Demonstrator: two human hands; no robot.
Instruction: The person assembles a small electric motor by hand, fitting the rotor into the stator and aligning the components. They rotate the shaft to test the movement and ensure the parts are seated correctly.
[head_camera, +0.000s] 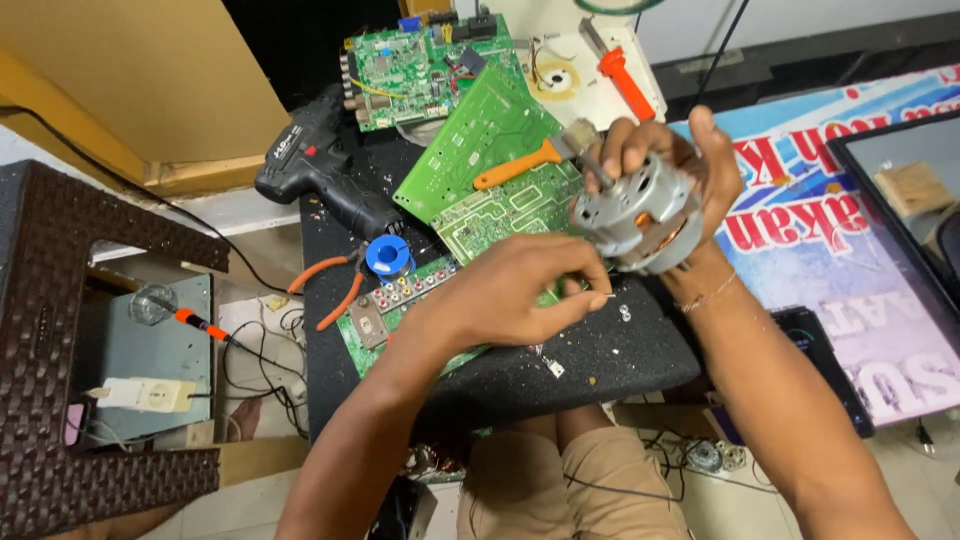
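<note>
Copper windings show in the motor (640, 222), held above the bench (520, 370) in the right hand (660, 160), its casing on, while the left hand (520, 290) pinches a small pin beside it.

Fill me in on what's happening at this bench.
A person holds a small grey electric motor up in the right hand, copper windings showing. The left hand pinches something thin beside the motor, too small to identify. Below lie green circuit boards on a black mat, with an orange-handled screwdriver, a black power tool and orange-handled pliers.
</note>
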